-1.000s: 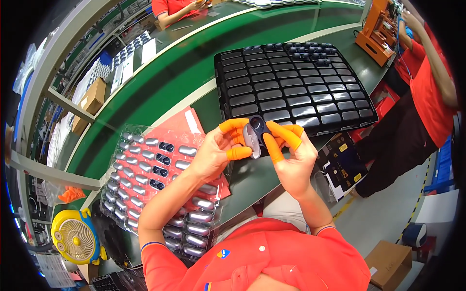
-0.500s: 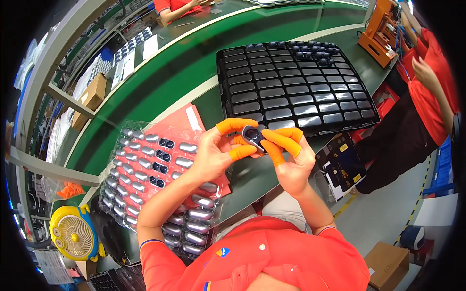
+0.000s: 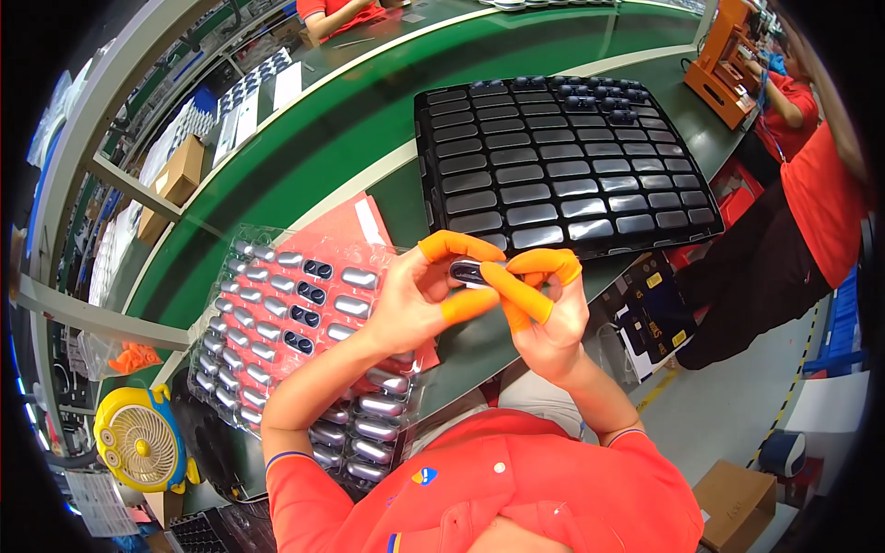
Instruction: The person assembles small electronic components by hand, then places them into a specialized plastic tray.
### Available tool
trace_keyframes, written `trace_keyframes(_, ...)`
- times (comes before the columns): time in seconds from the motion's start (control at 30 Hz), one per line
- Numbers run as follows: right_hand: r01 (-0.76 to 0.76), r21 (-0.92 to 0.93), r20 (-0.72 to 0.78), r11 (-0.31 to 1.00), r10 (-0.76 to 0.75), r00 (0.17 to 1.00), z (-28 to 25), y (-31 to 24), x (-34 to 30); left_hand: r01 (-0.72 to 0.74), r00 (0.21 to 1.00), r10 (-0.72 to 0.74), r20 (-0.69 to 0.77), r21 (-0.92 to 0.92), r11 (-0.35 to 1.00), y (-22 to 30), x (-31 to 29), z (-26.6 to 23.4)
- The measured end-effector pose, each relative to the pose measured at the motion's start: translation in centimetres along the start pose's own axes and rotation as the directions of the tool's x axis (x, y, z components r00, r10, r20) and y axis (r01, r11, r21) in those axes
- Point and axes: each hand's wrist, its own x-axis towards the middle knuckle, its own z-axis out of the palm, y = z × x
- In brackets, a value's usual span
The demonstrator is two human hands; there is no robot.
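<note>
My left hand (image 3: pixel 417 293) and my right hand (image 3: pixel 546 309) meet in front of me, wearing orange finger cots. Between their fingertips they hold a small earbud case shell (image 3: pixel 468 272), silver outside with a dark hollow inside; the fingers cover part of it. Both hands are closed on it. To the left, below my left forearm, rounded silver cases (image 3: pixel 380 405) sit in rows in a clear plastic tray (image 3: pixel 247 230). Several of them (image 3: pixel 304 317) show dark insides with two round hollows. Beyond my hands lies a black tray (image 3: pixel 590 230) of oblong pockets, with dark pieces (image 3: pixel 604 103) in its far corner.
A green conveyor belt (image 3: pixel 304 157) curves behind the bench. Red sheet material (image 3: pixel 336 226) lies under the clear tray. A yellow fan (image 3: pixel 143 441) stands at left. An orange machine (image 3: pixel 722 69) and people in red shirts (image 3: pixel 820 207) are at right; another person (image 3: pixel 336 17) sits across the belt.
The earbud case shell has turned in my fingers, from tilted upright to lying nearly level. My right fingers have shifted over its right end. At right, a co-worker's arms have moved.
</note>
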Motion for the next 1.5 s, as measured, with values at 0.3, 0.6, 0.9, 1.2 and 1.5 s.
trace_keyframes(0.3, -0.043, 0.201, -0.011, 0.979, 0.047, 0.999, -0.7, 0.1, 0.7, -0.229, 0.973, 0.229, 0.015, 0.105, 0.968, -1.0, 0.0, 0.2)
trace_keyframes(0.6, -0.026, 0.63, -0.043, 0.776, 0.068, 0.997, -2.0, 0.3, 1.6, -0.307, 0.95, 0.31, -0.027, 0.067, 0.949, -0.4, 0.1, 0.1)
trace_keyframes(0.9, 0.102, -0.12, 0.083, 0.988, -0.092, 0.992, -2.6, -1.2, 3.3, -0.131, 0.989, 0.134, -0.058, 0.054, 0.99, -0.6, 0.0, -0.2)
trace_keyframes(1.2, 0.144, -0.084, 0.186, 0.986, -0.127, 0.974, -1.5, 0.8, 1.1, -0.159, 0.987, 0.126, 0.096, 0.569, 0.807, 2.0, -0.2, 0.0)
trace_keyframes(1.5, 0.311, -0.129, 0.131, 0.941, -0.295, 0.946, -0.2, 0.5, 0.9, -0.262, 0.964, 0.223, 0.144, 0.658, 0.706, 1.6, -0.6, -0.3)
